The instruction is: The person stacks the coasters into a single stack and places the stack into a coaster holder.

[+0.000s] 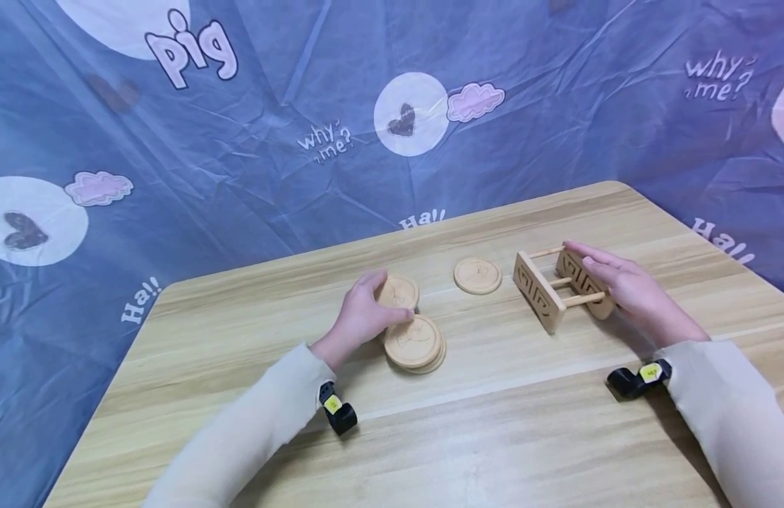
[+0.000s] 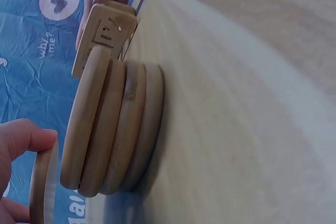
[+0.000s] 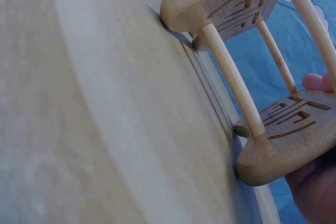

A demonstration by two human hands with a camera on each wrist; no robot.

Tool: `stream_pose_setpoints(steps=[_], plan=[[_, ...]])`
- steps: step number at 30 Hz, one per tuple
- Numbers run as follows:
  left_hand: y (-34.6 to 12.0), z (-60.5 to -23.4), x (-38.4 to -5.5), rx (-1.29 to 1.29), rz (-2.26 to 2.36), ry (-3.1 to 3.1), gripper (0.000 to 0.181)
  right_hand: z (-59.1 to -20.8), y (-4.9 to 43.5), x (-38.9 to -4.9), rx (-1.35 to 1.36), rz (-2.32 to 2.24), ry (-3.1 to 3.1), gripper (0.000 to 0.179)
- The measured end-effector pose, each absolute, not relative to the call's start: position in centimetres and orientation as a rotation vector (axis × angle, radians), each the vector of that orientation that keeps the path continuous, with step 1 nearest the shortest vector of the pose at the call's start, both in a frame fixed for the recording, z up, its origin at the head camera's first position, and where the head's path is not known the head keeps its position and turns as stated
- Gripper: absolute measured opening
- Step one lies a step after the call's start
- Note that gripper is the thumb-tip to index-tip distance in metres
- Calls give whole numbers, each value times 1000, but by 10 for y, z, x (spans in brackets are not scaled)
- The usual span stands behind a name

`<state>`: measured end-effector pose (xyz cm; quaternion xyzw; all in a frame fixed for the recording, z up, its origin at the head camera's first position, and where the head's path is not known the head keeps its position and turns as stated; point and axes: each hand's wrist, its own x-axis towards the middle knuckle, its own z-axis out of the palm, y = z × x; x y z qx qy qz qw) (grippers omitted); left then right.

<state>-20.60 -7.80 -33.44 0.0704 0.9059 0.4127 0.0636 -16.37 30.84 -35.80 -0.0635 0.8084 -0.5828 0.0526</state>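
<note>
My left hand pinches a round wooden coaster by its edges, thumb on the near side. The left wrist view has this coaster tilted up beside a stack of several coasters. From above, the stack looks slightly fanned, with line drawings on the upper face. Over to the right, my right hand grips the right side panel of a wooden coaster holder. Its two panels have cut-out patterns and are joined by dowels. The palm lies along the panel's outer face.
A single coaster lies flat between the stack and the holder. The light wooden table ends at the back against a blue printed cloth. Black wrist cameras are strapped over both sleeves.
</note>
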Motion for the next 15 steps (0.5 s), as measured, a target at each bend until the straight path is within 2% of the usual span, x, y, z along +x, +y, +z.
stream_pose_setpoints(steps=[15], plan=[[-84, -339, -184, 243, 1237, 2730, 91, -360, 309, -164, -180, -1791, 2453, 53]])
